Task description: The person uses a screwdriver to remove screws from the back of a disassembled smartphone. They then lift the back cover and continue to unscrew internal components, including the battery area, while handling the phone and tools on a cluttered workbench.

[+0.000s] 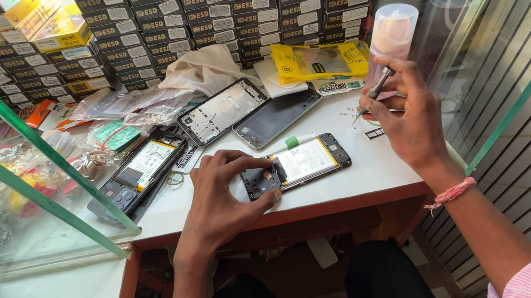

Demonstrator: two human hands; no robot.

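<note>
Black opened phone (297, 165) lying flat, long axis left-right

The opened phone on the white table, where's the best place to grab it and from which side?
Take the opened phone by its two long edges near the right end, coming from above. It lies flat, back open, battery and boards exposed, so a grip on the rim avoids them. The left hand covers its left end; the right hand holds a screwdriver clear of it.

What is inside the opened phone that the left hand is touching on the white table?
Inside the opened phone a white battery fills the middle. Dark parts show at both ends. The left hand covers its near-left corner.
</note>
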